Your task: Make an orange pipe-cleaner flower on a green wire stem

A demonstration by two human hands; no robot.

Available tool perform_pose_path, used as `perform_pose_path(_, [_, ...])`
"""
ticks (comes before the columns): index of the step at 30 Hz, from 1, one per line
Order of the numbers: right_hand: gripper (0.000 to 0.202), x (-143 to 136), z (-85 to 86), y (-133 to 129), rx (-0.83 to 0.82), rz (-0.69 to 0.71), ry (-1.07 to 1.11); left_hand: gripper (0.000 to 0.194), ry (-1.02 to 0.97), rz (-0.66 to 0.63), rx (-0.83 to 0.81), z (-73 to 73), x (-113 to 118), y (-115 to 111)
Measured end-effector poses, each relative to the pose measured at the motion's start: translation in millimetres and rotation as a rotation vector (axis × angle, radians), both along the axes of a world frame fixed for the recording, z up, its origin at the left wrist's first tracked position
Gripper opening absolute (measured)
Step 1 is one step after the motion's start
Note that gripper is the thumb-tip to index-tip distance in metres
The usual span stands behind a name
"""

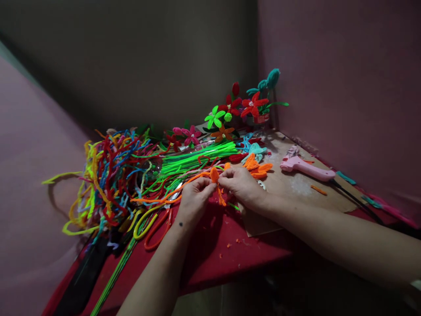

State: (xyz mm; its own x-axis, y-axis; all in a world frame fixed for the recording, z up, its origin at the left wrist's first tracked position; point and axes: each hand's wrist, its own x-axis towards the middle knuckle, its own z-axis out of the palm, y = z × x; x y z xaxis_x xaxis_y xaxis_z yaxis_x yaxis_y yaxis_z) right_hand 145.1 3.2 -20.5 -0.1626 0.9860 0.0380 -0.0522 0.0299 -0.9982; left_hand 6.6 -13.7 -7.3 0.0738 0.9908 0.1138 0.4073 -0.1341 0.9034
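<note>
Between my two hands is a small orange pipe-cleaner loop (214, 175), rounded like a petal. My left hand (197, 196) pinches its lower left side with thumb and forefinger. From the right, the fingertips of my right hand (244, 186) close on the same piece. Long orange pipe cleaners (164, 200) run leftward from behind my left hand. A short orange strand hangs below my fingers. Just beyond my right hand lie fuzzy orange petals (255, 166). A bundle of bright green pipe cleaners (200, 156) lies behind the hands.
On the red tabletop (226, 263), a tangled heap of coloured pipe cleaners (108, 175) fills the left. Scissors with red and yellow handles (161, 228) lie beside it. A pink glue gun (307, 168) rests on cardboard (289, 193) at right. Finished pipe-cleaner flowers (226, 107) stand behind, near the walls.
</note>
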Motion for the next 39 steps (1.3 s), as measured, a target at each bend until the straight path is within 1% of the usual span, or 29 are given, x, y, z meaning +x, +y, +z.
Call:
perform_pose_path(3, [0.007, -0.2, -4.1, 1.4, -0.044, 0.07, 0.11, 0.021, -0.013, -0.011, 0.005, 2.1, 0.6, -1.2])
perform_pose_path(7, [0.014, -0.1, -6.4, -0.1, -0.063, 0.161, 0.244, 0.022, -0.018, -0.012, 0.002, 3.9, -0.1, -1.1])
perform_pose_path(10, [0.014, 1.0, -4.6, -1.7, -0.083, 0.121, 0.252, 0.016, 0.024, 0.014, 0.034, 7.4, -3.3, -0.6])
perform_pose_path(11, [0.013, 1.3, -3.8, -2.1, -0.089, 0.105, 0.247, 0.016, 0.021, 0.024, 0.058, 9.6, -4.7, -0.7])
perform_pose_path(13, [0.012, 1.7, -2.4, -2.5, -0.109, 0.092, 0.229, 0.026, -0.047, 0.031, 0.073, 14.6, -7.6, -1.5])
perform_pose_path(15, [0.013, 1.5, -2.0, -2.7, -0.14, 0.116, 0.212, 0.03, -0.15, 0.013, 0.019, 19.0, -9.3, -2.7])
perform_pose_path(18, [0.012, 0.6, -2.8, -2.8, -0.147, 0.192, 0.193, 0.027, -0.244, -0.028, -0.055, 20.6, -9.0, -4.3])
perform_pose_path(20, [0.013, 0.7, -3.2, -2.5, -0.145, 0.239, 0.178, 0.023, -0.267, -0.062, -0.061, 18.7, -8.2, -4.6])
perform_pose_path(23, [0.015, 2.3, -3.0, -2.0, -0.198, 0.296, 0.205, 0.015, -0.291, -0.078, -0.072, 14.8, -8.4, -3.7])
perform_pose_path(26, [0.017, 4.4, -2.8, -1.9, -0.243, 0.409, 0.274, 0.014, -0.378, -0.078, -0.094, 12.0, -9.8, -2.3])
perform_pose_path(29, [0.02, 5.6, -3.4, -2.1, -0.225, 0.521, 0.281, 0.014, -0.435, -0.083, -0.103, 10.8, -9.7, -1.8])
perform_pose_path(30, [0.021, 5.7, -3.6, -2.3, -0.221, 0.531, 0.278, 0.013, -0.434, -0.083, -0.103, 10.8, -9.3, -2.0])
perform_pose_path(34, [0.019, 5.3, -3.6, -3.0, -0.239, 0.499, 0.292, 0.016, -0.408, -0.099, -0.109, 11.9, -8.0, -3.5])
perform_pose_path(36, [0.021, 5.0, -3.3, -3.4, -0.248, 0.484, 0.288, 0.019, -0.367, -0.142, -0.12, 12.9, -8.9, -3.8])
perform_pose_path(39, [0.022, 4.4, -3.4, -3.6, -0.264, 0.472, 0.272, 0.016, -0.273, -0.216, -0.132, 14.6, -11.8, -3.1])
